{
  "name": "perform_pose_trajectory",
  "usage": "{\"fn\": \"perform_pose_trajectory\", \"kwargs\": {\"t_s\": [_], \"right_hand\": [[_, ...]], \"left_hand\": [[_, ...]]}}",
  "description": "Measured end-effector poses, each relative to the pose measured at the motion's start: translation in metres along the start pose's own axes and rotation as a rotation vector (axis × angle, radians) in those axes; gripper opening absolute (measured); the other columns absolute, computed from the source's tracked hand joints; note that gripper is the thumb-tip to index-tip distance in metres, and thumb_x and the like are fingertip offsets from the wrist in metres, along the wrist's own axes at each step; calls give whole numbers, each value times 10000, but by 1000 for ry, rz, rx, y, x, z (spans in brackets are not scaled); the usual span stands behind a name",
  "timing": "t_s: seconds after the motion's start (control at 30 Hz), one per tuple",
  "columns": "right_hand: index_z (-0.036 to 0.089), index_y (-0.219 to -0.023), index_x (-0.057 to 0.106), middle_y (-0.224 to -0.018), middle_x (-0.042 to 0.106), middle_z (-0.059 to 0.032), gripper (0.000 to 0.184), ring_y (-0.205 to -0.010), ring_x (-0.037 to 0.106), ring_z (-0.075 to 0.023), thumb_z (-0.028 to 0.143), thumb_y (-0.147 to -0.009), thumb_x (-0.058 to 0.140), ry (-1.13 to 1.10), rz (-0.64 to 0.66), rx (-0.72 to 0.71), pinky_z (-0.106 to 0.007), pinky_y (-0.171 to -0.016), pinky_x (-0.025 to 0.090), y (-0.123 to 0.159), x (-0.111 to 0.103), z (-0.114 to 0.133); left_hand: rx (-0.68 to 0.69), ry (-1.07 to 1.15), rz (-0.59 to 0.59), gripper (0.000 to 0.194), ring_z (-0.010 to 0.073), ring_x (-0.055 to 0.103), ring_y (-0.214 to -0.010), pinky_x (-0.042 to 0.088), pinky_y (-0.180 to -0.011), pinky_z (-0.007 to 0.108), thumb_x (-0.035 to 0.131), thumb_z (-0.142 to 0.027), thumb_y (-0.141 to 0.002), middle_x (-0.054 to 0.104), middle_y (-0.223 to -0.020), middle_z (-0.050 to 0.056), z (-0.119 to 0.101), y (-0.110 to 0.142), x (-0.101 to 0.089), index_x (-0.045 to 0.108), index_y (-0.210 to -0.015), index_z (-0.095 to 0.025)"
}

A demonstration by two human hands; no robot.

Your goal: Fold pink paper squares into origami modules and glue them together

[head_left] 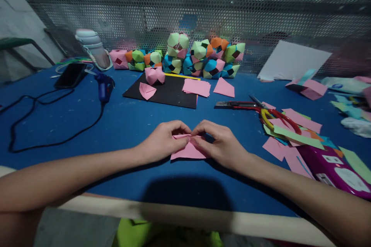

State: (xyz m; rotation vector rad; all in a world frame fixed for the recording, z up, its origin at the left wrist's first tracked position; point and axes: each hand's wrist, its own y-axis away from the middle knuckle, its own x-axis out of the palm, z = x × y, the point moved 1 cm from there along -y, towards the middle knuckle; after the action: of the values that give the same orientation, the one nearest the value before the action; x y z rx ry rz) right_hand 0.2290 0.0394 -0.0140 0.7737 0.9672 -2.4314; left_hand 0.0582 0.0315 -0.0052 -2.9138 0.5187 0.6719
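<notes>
A: What to look at first?

B: Look at the big blue desk (121, 123), with a long row of paper balls (175, 44) near the back, some piled on top of others. Seem all done, with sides closed and joined.

A: And then, going smaller?

B: See the black card (171, 98), in front of the row. On top, a puffy pink piece (155, 75), a little pink petal (147, 91), and most of a flat pink stack (196, 87). Looks like a job only part done, with plain paper left to fold.

A: What about the left hand (164, 139) and the right hand (222, 141)?

B: Pinching the same pink sheet (191, 152), both of them, with thumbs and fingers. Not letting go on either side.

A: How far along with that sheet?

B: Probably just part folded: bent along the far edge, flat near the body.

A: And where to find it?

B: Right between the hands, under both thumbs, with the near edge poking out. Touching the desk or a bit above? Cannot tell.
</notes>
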Motion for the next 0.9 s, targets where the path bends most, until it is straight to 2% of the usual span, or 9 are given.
{"fn": "perform_pose_trajectory", "kwargs": {"t_s": [0.27, 0.5, 0.63, 0.77, 0.9], "right_hand": [[147, -827, 568, -746, 580, -50, 88, -686, 535, -121, 100, -852, 497, 36, 11, -138, -234, -610, 429, 2, 1, 2], [138, -810, 602, -724, 611, -51, 55, -653, 552, -121, 155, -837, 557, 68, -46, -49, -236, -592, 434, -1, 0, 4], [133, -799, 622, -707, 631, -62, 125, -638, 566, -120, 152, -866, 518, 56, 11, -86, -235, -588, 440, -1, -3, 4], [122, -826, 632, -712, 644, -74, 139, -629, 570, -127, 150, -871, 503, 103, 55, -144, -241, -573, 439, 1, -8, 3], [115, -834, 649, -687, 643, -66, 152, -613, 569, -120, 156, -872, 507, 107, 69, -169, -231, -556, 432, 0, -8, 4]], "left_hand": [[5, -88, -21, 90, 106, 519, -594, 380, -541, 206, 547, -180, -714, 616, -648, -8, 3, 2, -1, 628, -699, -145], [12, -94, -84, 85, 116, 530, -628, 392, -561, 211, 545, -170, -700, 626, -669, 9, 2, 1, -3, 618, -677, -134], [-7, -67, -54, 72, 111, 525, -620, 392, -547, 205, 558, -177, -694, 622, -661, 2, 3, 1, -3, 615, -677, -136], [-60, 14, 32, 84, 100, 514, -570, 383, -503, 194, 589, -221, -693, 602, -624, -10, 0, 0, -4, 617, -699, -142], [-26, -22, 50, 144, 98, 509, -558, 383, -506, 196, 582, -265, -716, 606, -610, 0, -3, 1, -6, 627, -662, -140]]}}
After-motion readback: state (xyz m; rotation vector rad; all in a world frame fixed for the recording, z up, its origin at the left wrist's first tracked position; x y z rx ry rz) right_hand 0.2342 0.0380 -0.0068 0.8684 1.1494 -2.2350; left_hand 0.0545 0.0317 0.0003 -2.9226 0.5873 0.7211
